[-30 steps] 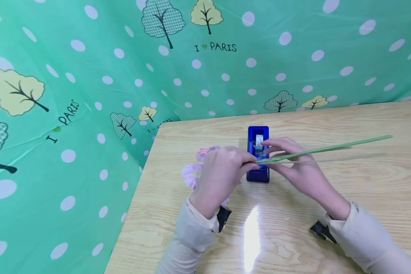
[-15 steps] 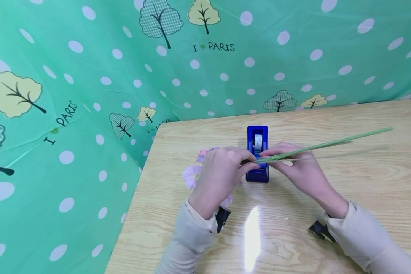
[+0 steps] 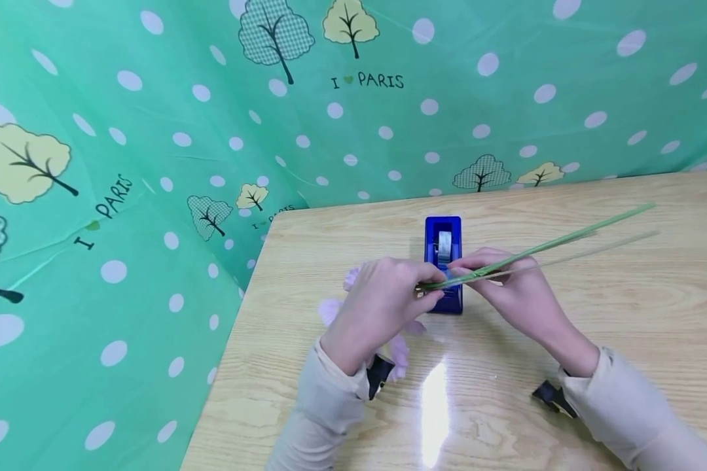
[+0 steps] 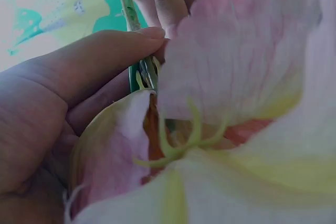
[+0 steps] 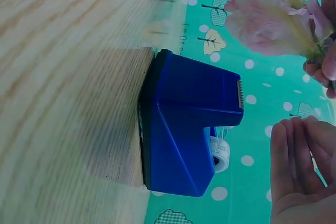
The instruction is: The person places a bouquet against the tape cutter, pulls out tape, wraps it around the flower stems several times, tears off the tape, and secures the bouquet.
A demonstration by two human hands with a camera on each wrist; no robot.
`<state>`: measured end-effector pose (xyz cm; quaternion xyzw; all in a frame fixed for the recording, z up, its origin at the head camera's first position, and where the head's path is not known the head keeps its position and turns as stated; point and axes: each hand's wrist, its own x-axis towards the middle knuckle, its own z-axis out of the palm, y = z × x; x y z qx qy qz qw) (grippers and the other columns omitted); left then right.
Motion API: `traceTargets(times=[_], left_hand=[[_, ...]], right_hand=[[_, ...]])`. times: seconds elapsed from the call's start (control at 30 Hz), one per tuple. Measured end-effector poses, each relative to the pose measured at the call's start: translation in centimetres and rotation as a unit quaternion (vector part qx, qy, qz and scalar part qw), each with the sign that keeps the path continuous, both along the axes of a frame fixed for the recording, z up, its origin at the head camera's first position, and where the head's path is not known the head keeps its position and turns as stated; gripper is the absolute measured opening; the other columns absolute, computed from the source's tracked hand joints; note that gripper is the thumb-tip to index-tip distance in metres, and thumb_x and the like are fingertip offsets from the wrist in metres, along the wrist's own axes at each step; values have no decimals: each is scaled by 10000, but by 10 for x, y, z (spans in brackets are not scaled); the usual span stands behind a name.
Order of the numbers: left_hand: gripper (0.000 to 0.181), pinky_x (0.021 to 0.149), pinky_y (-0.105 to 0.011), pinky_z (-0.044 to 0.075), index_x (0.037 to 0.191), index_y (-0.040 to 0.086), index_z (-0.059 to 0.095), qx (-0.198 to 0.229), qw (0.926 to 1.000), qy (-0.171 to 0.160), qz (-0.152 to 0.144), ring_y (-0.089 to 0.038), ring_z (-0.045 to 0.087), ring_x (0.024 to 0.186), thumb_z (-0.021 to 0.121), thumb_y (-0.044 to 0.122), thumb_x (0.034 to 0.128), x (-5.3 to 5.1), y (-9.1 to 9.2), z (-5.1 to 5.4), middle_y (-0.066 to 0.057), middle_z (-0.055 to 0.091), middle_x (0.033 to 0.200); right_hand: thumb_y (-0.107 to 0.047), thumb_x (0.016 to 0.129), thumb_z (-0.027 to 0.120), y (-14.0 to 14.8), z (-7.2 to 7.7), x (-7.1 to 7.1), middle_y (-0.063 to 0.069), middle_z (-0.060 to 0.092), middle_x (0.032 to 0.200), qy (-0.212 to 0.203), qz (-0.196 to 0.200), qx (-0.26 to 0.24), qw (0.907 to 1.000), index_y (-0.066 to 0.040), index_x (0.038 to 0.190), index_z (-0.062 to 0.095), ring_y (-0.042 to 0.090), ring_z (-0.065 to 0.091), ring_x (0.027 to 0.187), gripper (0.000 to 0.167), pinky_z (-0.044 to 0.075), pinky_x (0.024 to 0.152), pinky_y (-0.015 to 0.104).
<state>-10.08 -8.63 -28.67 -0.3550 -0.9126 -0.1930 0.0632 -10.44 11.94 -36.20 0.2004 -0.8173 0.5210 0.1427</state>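
In the head view, my left hand [image 3: 383,304] pinches a bunch of flower stems [image 3: 556,242] between thumb and fingers. Pale pink-lilac flowers [image 4: 236,56] hang below that hand, close to its wrist camera; they look artificial. My right hand [image 3: 518,297] is on the same stems a little farther right, thumb and fingertips pinching them just beside the left hand. The long green ends slant up to the right past it. Beneath the hands stands a blue tape dispenser [image 5: 181,124] with a roll of clear tape [image 5: 220,154]. Whether tape is on the stems cannot be told.
The light wood table [image 3: 507,412] carries the dispenser. A green cloth [image 3: 400,124] with white dots and printed trees hangs behind and along the left side. Black wrist camera mounts [image 3: 554,398] sit under both cuffs.
The right fingers, spread beside the stems a second ago, have closed on them. The stems' free ends tilt higher, and the flowers have shifted downward beneath the left hand.
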Motion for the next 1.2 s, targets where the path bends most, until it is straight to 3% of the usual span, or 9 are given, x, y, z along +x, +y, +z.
traceTargets(times=[0.2, 0.33, 0.53, 0.87, 1.2], left_hand=[[109, 519, -95, 420, 991, 106, 771, 165, 9989, 448, -6, 0, 592, 567, 726, 169, 912, -2, -1, 0, 42, 755, 851], [84, 506, -127, 420, 958, 118, 775, 194, 9963, 825, 172, -5, 560, 552, 728, 167, 908, -2, -1, -2, 60, 732, 782], [66, 555, -170, 489, 937, 131, 784, 75, 9919, 1179, 467, -31, 591, 595, 740, 146, 891, -1, -2, -7, 54, 737, 794], [97, 608, -209, 528, 974, 148, 791, 112, 9910, 1215, 550, -65, 650, 666, 760, 164, 883, -4, -3, -12, 53, 752, 845], [83, 616, -223, 538, 951, 185, 804, 133, 9860, 1333, 994, -68, 687, 708, 768, 195, 877, -3, 2, -14, 74, 761, 853]], right_hand=[[-57, 914, 701, 0, 4, 2, 54, 755, 963, -398, 38, -7, 9992, -79, 1001, 780, -26, 676, 885, 120, 546, 791, 139], [-94, 915, 711, 0, 3, 3, 66, 768, 918, -444, -22, 147, 9989, -55, 958, 787, -9, 692, 840, 96, 542, 779, 125], [-86, 919, 703, -4, -1, 2, 59, 769, 948, -493, 246, 189, 9983, -54, 977, 783, 10, 698, 858, 104, 566, 761, 171], [-150, 917, 720, -6, 7, 8, 22, 767, 936, -863, 331, 291, 9953, -92, 975, 786, 46, 700, 785, 105, 567, 685, 199], [-172, 925, 713, -6, 17, 10, 40, 766, 977, -956, 275, 346, 9944, -92, 1015, 782, 32, 700, 816, 139, 571, 701, 206]])
